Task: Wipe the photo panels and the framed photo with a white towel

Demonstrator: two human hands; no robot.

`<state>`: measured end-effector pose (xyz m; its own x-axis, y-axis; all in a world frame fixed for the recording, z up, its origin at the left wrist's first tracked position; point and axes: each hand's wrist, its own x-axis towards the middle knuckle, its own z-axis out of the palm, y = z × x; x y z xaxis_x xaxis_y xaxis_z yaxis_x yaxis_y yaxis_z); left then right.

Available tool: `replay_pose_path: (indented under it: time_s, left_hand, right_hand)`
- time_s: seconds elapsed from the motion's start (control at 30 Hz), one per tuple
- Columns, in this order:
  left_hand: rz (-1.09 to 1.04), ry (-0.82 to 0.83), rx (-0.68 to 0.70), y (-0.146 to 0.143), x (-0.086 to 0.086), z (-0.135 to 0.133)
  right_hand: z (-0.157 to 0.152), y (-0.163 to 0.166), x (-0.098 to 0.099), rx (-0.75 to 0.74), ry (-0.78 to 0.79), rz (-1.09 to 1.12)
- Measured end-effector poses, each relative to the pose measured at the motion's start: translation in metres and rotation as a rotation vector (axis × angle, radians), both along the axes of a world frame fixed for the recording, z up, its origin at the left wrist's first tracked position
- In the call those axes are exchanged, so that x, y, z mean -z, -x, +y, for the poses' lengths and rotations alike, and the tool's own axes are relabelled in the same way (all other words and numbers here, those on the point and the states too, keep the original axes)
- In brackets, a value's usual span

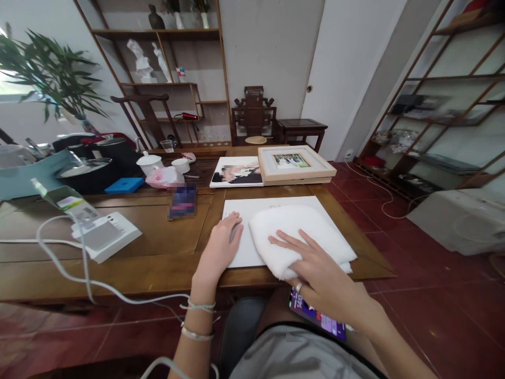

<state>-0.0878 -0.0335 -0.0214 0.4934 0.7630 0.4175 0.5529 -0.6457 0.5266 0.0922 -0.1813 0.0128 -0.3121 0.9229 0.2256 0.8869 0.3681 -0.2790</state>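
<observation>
A folded white towel (294,231) lies over a flat white panel (244,245) on the wooden table. My right hand (311,266) has hold of the towel's near side, some fingers spread across its top and others at its near edge. Flat on the left part of the panel, my left hand (223,239) rests open with its fingers stretched forward. The towel hides much of the panel's right side. A lit phone (317,316) lies on my lap, partly beneath my right forearm.
Behind the panel are a framed photo (295,163) and a photo print (236,172). To the left lie a dark purple item (181,201), an open white box (106,234) and a looping white cable (130,299). Pots (84,173) and white cups (150,162) stand farther back.
</observation>
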Motion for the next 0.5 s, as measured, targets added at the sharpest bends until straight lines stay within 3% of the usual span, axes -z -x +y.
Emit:
replay_pose_path:
  time_s: [0.3, 0.5]
  left_hand:
    - [0.002, 0.013, -0.002, 0.001, 0.0, 0.001]
    - [-0.002, 0.017, -0.009, 0.001, 0.002, 0.002]
  right_hand:
    - [0.072, -0.021, -0.004, 0.092, 0.072, 0.003]
    - [0.094, -0.003, -0.001, 0.195, 0.026, -0.137]
